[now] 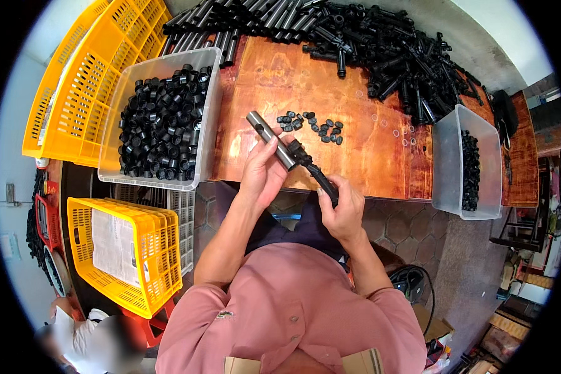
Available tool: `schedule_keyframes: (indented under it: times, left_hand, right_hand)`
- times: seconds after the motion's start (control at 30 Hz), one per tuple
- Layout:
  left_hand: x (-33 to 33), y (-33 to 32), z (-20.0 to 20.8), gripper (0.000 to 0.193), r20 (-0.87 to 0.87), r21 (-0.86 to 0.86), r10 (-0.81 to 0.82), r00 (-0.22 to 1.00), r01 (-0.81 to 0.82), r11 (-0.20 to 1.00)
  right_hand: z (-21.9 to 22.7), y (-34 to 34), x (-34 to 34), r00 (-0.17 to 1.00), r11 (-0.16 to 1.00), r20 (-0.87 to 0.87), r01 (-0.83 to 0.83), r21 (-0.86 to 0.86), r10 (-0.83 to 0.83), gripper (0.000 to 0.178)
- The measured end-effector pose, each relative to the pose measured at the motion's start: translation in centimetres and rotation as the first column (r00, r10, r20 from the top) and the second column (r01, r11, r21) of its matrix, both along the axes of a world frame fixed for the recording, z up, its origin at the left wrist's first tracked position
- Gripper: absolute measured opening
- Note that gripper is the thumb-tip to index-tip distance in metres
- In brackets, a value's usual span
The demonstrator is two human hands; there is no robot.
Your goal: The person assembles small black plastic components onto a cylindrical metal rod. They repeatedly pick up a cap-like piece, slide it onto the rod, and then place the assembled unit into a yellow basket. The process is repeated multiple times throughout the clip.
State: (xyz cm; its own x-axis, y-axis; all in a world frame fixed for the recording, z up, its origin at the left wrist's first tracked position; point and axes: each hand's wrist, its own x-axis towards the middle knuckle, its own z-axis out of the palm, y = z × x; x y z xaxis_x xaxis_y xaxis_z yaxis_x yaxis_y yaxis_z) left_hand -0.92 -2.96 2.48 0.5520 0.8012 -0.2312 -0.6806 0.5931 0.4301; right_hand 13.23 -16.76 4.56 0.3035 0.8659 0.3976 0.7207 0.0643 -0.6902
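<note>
Silver metal makes up the tube (265,131) in the left hand (263,171). That hand is turned up, with its thumb and fingers curled around the tube. One end of the tube points to 11 o'clock and the other to 5 o'clock. I see the right hand (344,209) gripping one end of a long black part (318,176), thumb on top. The black part points up to 11 o'clock from that hand, and its top end is right by the tube's low end. I cannot tell if the two are joined.

At 12 o'clock from the hands, small black pieces (325,129) lie on the shiny brown table (268,75). At 10 o'clock is a clear bin (210,118) full of black caps (162,128). Another clear bin (449,165) is at 3 o'clock. A big black pile (386,53) sits at 1 o'clock.
</note>
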Motion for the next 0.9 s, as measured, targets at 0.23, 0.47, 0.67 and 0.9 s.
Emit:
schedule_keyframes:
  times: [0.23,0.47,0.67,0.9]
  left_hand:
    - [0.7,-0.2,-0.1,0.028,-0.022,-0.02,-0.004,1.0,0.004,1.0]
    - [0.7,0.1,0.4,0.028,-0.006,-0.048,0.033,0.999,-0.034,0.998]
    - [0.9,-0.1,1.0,0.03,0.001,-0.059,0.063,0.998,-0.063,0.996]
    - [1.1,-0.3,1.2,0.032,-0.005,-0.021,0.079,0.997,-0.079,0.997]
  right_hand:
    - [0.2,-0.2,-0.4,0.999,0.998,-0.037,0.015,0.062,-0.013,0.028]
    - [0.7,-1.8,-0.7,0.997,0.997,-0.064,0.044,0.061,-0.04,0.025]
    - [0.4,-1.7,-0.9,0.999,0.993,0.047,0.011,0.114,-0.016,0.029]
    - [0.5,-1.7,-1.3,0.996,0.996,0.088,0.004,0.084,-0.011,0.03]
